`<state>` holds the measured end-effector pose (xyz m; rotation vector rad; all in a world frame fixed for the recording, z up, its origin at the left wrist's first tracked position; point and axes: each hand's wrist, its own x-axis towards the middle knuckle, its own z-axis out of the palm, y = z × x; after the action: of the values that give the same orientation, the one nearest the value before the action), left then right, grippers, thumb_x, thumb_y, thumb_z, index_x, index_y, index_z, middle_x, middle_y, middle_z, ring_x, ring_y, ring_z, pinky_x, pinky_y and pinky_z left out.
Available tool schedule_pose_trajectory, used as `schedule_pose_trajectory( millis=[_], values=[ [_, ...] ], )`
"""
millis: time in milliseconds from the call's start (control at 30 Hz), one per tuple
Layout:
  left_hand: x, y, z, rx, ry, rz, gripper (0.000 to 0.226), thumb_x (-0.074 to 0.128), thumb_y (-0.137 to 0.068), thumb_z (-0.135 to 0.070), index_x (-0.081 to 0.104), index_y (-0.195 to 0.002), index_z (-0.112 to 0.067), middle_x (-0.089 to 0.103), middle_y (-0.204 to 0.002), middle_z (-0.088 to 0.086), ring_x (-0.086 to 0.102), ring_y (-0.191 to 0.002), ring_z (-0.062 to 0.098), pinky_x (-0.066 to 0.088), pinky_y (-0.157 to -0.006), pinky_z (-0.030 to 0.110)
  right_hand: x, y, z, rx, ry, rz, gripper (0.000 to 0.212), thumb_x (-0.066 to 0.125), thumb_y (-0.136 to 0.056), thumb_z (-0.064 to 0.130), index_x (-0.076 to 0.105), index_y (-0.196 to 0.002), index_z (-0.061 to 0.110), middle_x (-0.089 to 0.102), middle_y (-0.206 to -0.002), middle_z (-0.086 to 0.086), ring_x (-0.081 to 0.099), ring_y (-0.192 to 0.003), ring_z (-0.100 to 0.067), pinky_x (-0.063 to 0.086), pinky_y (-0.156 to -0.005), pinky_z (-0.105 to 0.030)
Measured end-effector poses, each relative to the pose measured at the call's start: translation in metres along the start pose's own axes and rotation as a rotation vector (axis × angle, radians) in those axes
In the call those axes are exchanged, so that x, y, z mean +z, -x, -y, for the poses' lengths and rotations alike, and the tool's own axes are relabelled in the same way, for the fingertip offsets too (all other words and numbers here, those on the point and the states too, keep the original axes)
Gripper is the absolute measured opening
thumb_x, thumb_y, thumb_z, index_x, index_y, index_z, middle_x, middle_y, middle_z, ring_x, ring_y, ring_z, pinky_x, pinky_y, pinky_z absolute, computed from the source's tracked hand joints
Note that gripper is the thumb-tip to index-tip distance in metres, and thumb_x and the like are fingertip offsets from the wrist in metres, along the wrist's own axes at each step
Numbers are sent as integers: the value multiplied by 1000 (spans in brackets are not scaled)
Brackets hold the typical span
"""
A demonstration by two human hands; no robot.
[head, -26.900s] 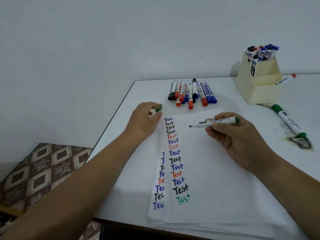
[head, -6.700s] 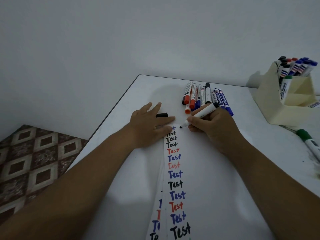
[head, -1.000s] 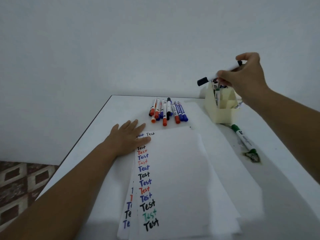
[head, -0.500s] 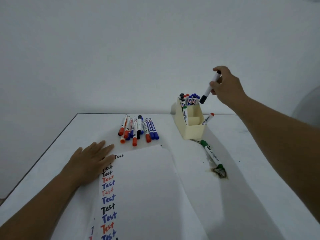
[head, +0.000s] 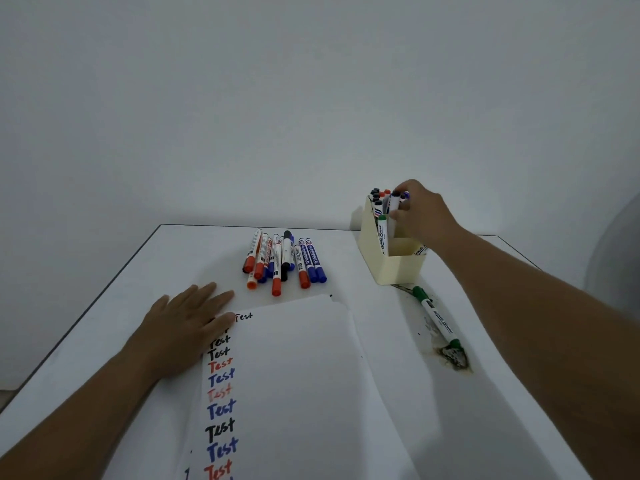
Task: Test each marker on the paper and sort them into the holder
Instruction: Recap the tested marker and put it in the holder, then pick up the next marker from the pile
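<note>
Markers dominate what's left for you: across the white surface (head: 145, 292), the paper (head: 298, 375) carries a long column of "Test" marks, so much testing is done. Your left hand (head: 183, 327) lies flat with fingers spread on the paper's top corner. The cream holder (head: 398, 268) already stands well filled — your right hand (head: 420, 213) is closed around a black-capped marker (head: 394, 201) at its rear compartment. An untested cluster (head: 284, 261) waits beyond the paper; a green marker (head: 437, 318) lies apart, beside a stain.
</note>
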<state>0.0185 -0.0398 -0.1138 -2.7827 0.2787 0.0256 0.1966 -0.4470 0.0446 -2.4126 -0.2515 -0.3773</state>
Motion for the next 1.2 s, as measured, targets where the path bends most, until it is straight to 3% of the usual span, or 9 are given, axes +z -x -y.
schedule_pose_trajectory(
  millis=[200,300,433,567,633,733,1033,1133,1200],
  values=[
    [0,1,0,17,-1,-26,69,37,-96,-62,8,-154,-39,-8,-168,2,-5,-153,33,27,-114,59,11,-3,-2,30,197,80,29,53,-100,22,61,-127,31,63,-117,-8,58,-90,-22,45,-65,-29],
    [-4,3,-2,0,26,-18,68,34,-96,-63,8,-154,-40,-8,-168,3,-4,-153,33,25,-115,60,8,3,7,40,192,5,40,54,-99,26,51,-138,33,58,-125,-12,60,-104,-29,54,-86,-41],
    [-19,6,-11,-56,95,11,69,35,-98,-63,7,-156,-41,-7,-167,3,-1,-154,30,20,-119,56,11,27,41,-279,293,-115,46,58,-96,16,55,-141,24,62,-124,-7,51,-126,-32,51,-96,-48],
    [-31,4,-17,-247,403,-41,64,22,-95,-70,15,-155,-47,14,-166,-8,18,-150,18,19,-119,47,40,69,66,-512,309,163,47,61,-97,21,51,-143,26,55,-142,3,34,-140,-25,37,-112,-44],
    [-37,0,-17,-320,494,-76,56,28,-95,-70,33,-147,-51,33,-157,-12,35,-141,17,27,-112,47,62,93,69,-530,272,293,48,62,-97,29,50,-143,29,52,-144,7,34,-141,-21,38,-113,-42],
    [-53,-8,-18,-397,568,-128,38,35,-94,-60,55,-124,-50,56,-126,-11,53,-119,18,38,-94,47,92,127,69,-499,231,403,50,60,-98,41,47,-145,31,48,-147,7,32,-141,-17,36,-114,-40],
    [-72,-53,-7,-401,758,-206,44,47,-100,-45,42,-143,-47,58,-132,-8,56,-116,17,48,-99,44,127,156,46,-432,258,432,42,40,-106,43,55,-139,22,54,-142,2,46,-127,-15,36,-106,-27],
    [-72,-72,-8,-482,928,-277,42,52,-93,-55,58,-132,-40,65,-122,-10,58,-109,14,50,-95,38,130,154,44,-438,271,437,43,39,-107,44,54,-140,21,54,-142,2,47,-128,-15,35,-107,-26],
    [-74,-83,-12,-540,902,-278,41,53,-88,-61,72,-103,-28,69,-98,-8,61,-96,17,52,-81,37,131,153,43,-435,260,438,43,40,-106,44,54,-140,22,54,-142,3,47,-127,-14,35,-106,-25]
  ],
)
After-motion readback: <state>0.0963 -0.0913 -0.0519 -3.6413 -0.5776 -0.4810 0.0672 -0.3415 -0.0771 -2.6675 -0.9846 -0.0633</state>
